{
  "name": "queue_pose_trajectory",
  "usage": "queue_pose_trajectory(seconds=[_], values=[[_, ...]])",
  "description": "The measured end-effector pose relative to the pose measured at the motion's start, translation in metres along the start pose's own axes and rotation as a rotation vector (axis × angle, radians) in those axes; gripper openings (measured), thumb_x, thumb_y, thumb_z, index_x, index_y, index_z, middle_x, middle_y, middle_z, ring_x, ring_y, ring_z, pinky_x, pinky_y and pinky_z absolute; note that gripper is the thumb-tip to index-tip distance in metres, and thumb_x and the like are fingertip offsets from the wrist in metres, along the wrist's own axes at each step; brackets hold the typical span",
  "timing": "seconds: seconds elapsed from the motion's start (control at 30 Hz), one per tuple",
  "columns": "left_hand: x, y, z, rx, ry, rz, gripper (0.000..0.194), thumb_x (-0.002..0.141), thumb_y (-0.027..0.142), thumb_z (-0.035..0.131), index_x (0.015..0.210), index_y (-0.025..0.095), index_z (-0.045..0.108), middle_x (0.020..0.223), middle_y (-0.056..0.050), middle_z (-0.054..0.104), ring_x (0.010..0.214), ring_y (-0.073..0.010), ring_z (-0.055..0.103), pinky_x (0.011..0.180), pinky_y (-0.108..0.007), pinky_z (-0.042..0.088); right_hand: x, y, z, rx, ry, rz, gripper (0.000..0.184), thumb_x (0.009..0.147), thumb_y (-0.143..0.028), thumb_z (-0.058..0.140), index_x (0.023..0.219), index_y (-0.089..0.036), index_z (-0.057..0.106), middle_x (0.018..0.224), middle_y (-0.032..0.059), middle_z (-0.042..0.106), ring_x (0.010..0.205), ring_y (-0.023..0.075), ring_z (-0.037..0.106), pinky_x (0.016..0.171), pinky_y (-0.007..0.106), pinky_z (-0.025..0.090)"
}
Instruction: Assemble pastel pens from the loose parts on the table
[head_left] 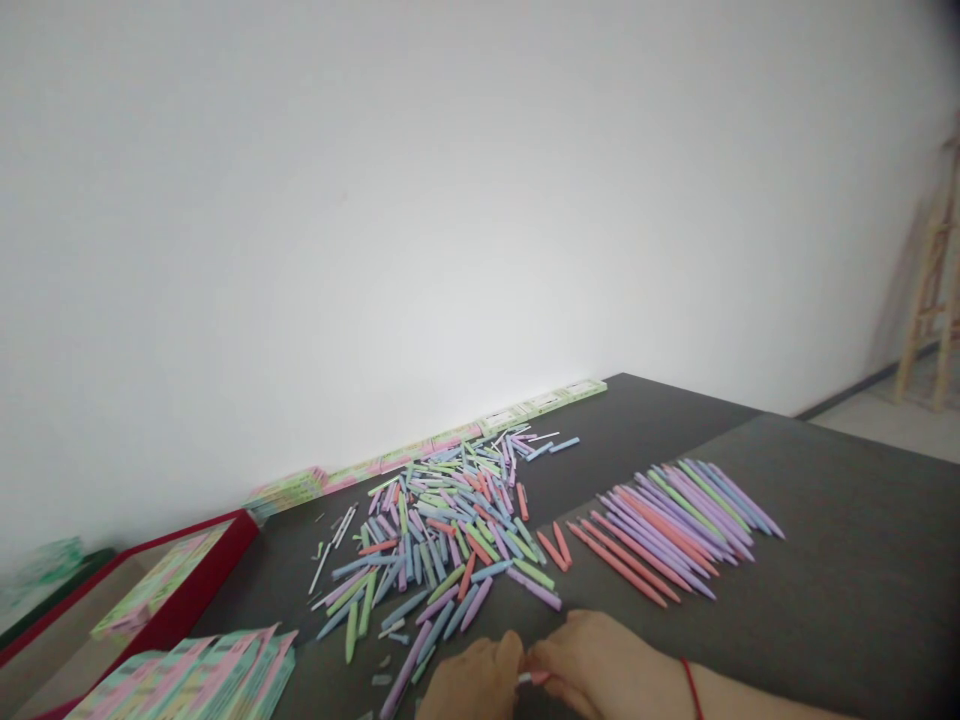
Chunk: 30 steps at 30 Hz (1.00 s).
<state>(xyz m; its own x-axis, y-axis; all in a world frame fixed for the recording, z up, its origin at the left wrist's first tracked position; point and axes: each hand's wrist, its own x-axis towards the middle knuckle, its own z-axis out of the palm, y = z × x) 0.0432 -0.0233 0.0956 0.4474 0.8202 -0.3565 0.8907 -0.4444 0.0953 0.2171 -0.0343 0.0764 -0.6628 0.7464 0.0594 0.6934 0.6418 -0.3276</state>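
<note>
One red box (217, 570) stands at far left, then one fanned stack of pastel packets (217, 675), print too blurred to read, and one heap of pen parts (427, 565), too jumbled to count. Near the heap's close side, the left hand (472, 680) and right hand (589, 660) pinch one pink-and-white pen piece (531, 678) between them; two coral barrels (562, 543) lie beyond, and one row of overlapping pens (675, 520) lies rightward.

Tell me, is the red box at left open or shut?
Open: the red box shows its pale interior, with green-and-pink packets lying inside.
</note>
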Motion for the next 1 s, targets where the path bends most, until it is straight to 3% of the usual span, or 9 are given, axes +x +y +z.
queue_pose_trajectory(seconds=[0.13,0.27,0.37,0.47,0.57,0.7,0.83,0.93,1.0], values=[[-0.009,-0.019,-0.007,-0.038,0.107,0.072,0.031,0.080,0.012,0.043,0.100,0.021,0.066,0.104,-0.011,0.069,0.097,-0.0278,0.064,0.080,-0.037,0.047,0.005,0.020,0.013,-0.081,0.114,-0.055,0.021,0.094,-0.026,0.038,0.092,-0.020,0.058,0.085,0.0030,0.071,0.078,0.0190,0.065,0.067,0.028,0.037],[-0.009,-0.044,0.002,-0.233,0.281,0.012,0.029,0.086,0.018,0.042,0.108,0.021,0.061,0.106,-0.007,0.069,0.100,-0.0206,0.061,0.087,-0.031,0.042,0.009,0.039,0.017,-0.141,0.196,-0.029,0.025,0.095,-0.024,0.035,0.088,-0.019,0.058,0.083,0.0042,0.069,0.076,0.0185,0.063,0.068,0.029,0.036],[-0.007,-0.057,0.003,-0.327,0.236,-0.023,0.016,0.086,0.018,0.041,0.094,0.018,0.056,0.082,-0.003,0.067,0.075,-0.0155,0.062,0.069,-0.024,0.044,0.010,0.045,0.017,-0.177,0.241,0.004,0.024,0.095,-0.024,0.037,0.087,-0.019,0.059,0.083,0.0042,0.069,0.076,0.0188,0.062,0.067,0.029,0.035],[-0.012,-0.062,-0.011,-0.331,0.193,-0.136,0.012,0.083,0.029,0.050,0.080,0.019,0.054,0.069,0.002,0.059,0.056,-0.0133,0.055,0.053,-0.023,0.038,0.011,0.046,0.017,-0.198,0.267,0.033,0.022,0.095,-0.022,0.039,0.087,-0.018,0.060,0.082,0.0050,0.069,0.076,0.0196,0.062,0.065,0.030,0.035],[-0.019,-0.058,-0.031,-0.368,0.169,-0.178,0.008,0.070,0.024,0.062,0.074,0.018,0.058,0.078,0.002,0.057,0.057,-0.0125,0.056,0.050,-0.022,0.037,0.011,0.046,0.019,-0.195,0.277,0.040,0.020,0.093,-0.019,0.041,0.087,-0.018,0.060,0.083,0.0050,0.069,0.076,0.0199,0.062,0.065,0.031,0.035],[-0.017,-0.051,-0.043,-0.365,0.207,-0.160,0.011,0.061,0.009,0.057,0.066,0.019,0.058,0.075,0.003,0.059,0.071,-0.0150,0.059,0.057,-0.021,0.038,0.012,0.046,0.021,-0.197,0.278,0.040,0.016,0.091,-0.017,0.046,0.089,-0.018,0.061,0.084,0.0044,0.069,0.078,0.0198,0.063,0.067,0.031,0.035],[-0.006,-0.055,-0.030,-0.456,0.163,-0.201,0.015,0.066,0.007,0.046,0.071,0.021,0.046,0.064,0.005,0.060,0.058,-0.0133,0.062,0.046,-0.019,0.035,0.014,0.047,0.022,-0.205,0.277,0.046,0.014,0.090,-0.016,0.047,0.088,-0.019,0.061,0.083,0.0036,0.069,0.078,0.0193,0.063,0.066,0.030,0.035],[-0.002,-0.071,-0.013,-0.693,0.171,-0.202,0.005,0.074,0.021,0.049,0.079,0.020,0.048,0.077,-0.001,0.066,0.059,-0.0148,0.062,0.040,-0.019,0.031,0.015,0.047,0.024,-0.212,0.280,0.049,0.013,0.089,-0.017,0.048,0.088,-0.018,0.061,0.083,0.0034,0.069,0.078,0.0193,0.063,0.066,0.031,0.034],[-0.006,-0.084,-0.001,-0.935,0.203,-0.145,0.023,0.073,0.036,0.059,0.088,0.019,0.053,0.092,-0.006,0.068,0.062,-0.0149,0.061,0.042,-0.020,0.033,0.015,0.048,0.025,-0.212,0.283,0.049,0.014,0.090,-0.017,0.047,0.088,-0.018,0.060,0.083,0.0035,0.069,0.077,0.0195,0.062,0.067,0.031,0.034]])
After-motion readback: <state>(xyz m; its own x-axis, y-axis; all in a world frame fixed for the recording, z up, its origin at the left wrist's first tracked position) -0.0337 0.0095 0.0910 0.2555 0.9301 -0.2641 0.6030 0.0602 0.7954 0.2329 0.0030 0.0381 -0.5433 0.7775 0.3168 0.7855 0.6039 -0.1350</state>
